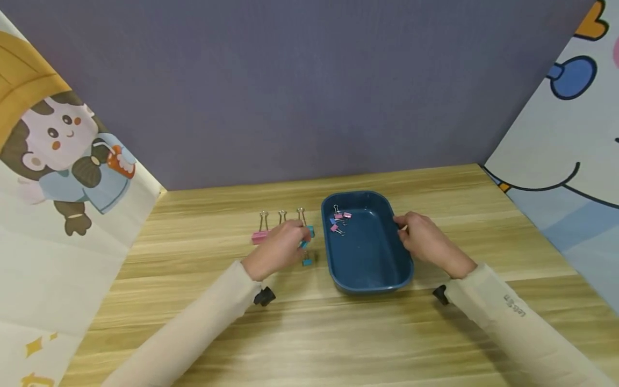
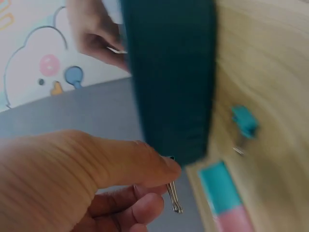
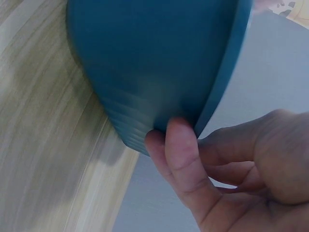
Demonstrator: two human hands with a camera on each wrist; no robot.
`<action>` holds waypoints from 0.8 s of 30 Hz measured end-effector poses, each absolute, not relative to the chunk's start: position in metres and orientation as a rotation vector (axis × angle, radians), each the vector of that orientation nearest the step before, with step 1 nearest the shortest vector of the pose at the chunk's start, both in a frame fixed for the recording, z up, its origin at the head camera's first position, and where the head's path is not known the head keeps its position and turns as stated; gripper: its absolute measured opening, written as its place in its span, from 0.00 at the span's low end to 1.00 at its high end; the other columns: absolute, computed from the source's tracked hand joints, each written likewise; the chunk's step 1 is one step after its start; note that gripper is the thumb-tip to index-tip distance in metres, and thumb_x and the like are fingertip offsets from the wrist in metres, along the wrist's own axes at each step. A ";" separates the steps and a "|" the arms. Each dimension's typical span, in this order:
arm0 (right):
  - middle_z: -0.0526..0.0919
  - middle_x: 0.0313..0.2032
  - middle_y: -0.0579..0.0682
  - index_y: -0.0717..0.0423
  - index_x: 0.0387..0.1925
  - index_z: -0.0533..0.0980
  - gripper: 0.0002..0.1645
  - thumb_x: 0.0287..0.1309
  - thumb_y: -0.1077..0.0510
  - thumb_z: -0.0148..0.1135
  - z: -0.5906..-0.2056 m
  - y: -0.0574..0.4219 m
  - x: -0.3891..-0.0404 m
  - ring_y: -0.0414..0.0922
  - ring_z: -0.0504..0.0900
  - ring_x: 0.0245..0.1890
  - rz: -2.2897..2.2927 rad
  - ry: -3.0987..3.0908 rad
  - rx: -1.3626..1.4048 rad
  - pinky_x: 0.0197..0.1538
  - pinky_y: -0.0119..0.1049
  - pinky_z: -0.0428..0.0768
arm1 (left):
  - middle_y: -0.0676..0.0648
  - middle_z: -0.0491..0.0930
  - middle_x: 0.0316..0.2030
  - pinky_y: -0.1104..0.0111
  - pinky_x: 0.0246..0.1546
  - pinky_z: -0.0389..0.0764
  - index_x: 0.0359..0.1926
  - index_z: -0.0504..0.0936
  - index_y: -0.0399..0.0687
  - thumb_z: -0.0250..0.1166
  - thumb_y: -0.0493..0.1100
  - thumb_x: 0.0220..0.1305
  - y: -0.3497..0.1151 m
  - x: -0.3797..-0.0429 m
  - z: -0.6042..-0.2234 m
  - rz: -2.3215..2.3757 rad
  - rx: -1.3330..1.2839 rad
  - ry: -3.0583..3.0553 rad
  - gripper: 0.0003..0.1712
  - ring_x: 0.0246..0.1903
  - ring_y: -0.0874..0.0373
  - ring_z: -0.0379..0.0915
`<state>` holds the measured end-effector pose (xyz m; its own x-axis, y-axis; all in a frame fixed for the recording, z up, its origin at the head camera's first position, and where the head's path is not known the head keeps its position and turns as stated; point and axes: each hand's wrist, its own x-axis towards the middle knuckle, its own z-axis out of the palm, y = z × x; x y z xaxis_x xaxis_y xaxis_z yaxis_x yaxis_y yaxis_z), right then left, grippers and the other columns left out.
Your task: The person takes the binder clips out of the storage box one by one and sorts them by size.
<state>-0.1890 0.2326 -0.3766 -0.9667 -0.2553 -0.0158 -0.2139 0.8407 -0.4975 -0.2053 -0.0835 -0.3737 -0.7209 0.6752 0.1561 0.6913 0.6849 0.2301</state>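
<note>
My left hand [image 1: 279,247] pinches a small teal binder clip [image 1: 303,244] between thumb and fingers, left of the blue plastic bin [image 1: 332,269]. In the left wrist view the clip's silver handles [image 2: 174,199] stick out past the thumb, while its body is mostly hidden. My right hand [image 1: 427,242] grips the bin's right rim, with fingertips [image 3: 182,145] against the outer wall and the thumb toward the inside. Several small pink and blue binder clips [image 1: 335,228] lie inside the bin at its far left.
Another small teal binder clip [image 1: 307,262] lies on the wooden table [image 1: 309,333] just below my left hand. Behind that hand stand larger clips in a row, a pink one [image 1: 259,237] and a teal one [image 1: 311,231] among them. A grey panel [image 1: 309,97] closes off the back.
</note>
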 end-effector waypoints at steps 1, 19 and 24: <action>0.73 0.46 0.67 0.76 0.58 0.67 0.23 0.62 0.71 0.49 -0.377 0.233 -0.189 0.49 0.77 0.34 -0.776 2.939 -0.376 0.26 0.34 0.74 | 0.46 0.80 0.35 0.68 0.39 0.77 0.36 0.85 0.40 0.69 0.28 0.47 -0.088 -0.205 -0.377 -0.411 -1.165 -2.822 0.12 0.38 0.53 0.76; 0.74 0.42 0.65 0.76 0.58 0.66 0.23 0.62 0.70 0.49 -0.377 0.235 -0.191 0.49 0.77 0.35 -0.761 2.931 -0.376 0.27 0.35 0.75 | 0.52 0.81 0.36 0.71 0.38 0.77 0.34 0.84 0.46 0.62 0.19 0.49 -0.110 -0.200 -0.414 -0.311 -1.363 -2.821 0.20 0.37 0.59 0.75; 0.74 0.43 0.65 0.76 0.58 0.66 0.23 0.62 0.70 0.48 -0.377 0.234 -0.191 0.49 0.77 0.35 -0.760 2.928 -0.380 0.27 0.35 0.75 | 0.53 0.80 0.36 0.70 0.37 0.75 0.33 0.83 0.47 0.61 0.20 0.52 -0.110 -0.202 -0.418 -0.278 -1.365 -2.839 0.17 0.36 0.60 0.72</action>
<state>-0.1910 0.2343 -0.3772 -0.9647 -0.2619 -0.0265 -0.2160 0.8449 -0.4894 -0.2020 -0.1096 -0.4177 -0.6272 0.7768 0.0576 0.7732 0.6119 0.1667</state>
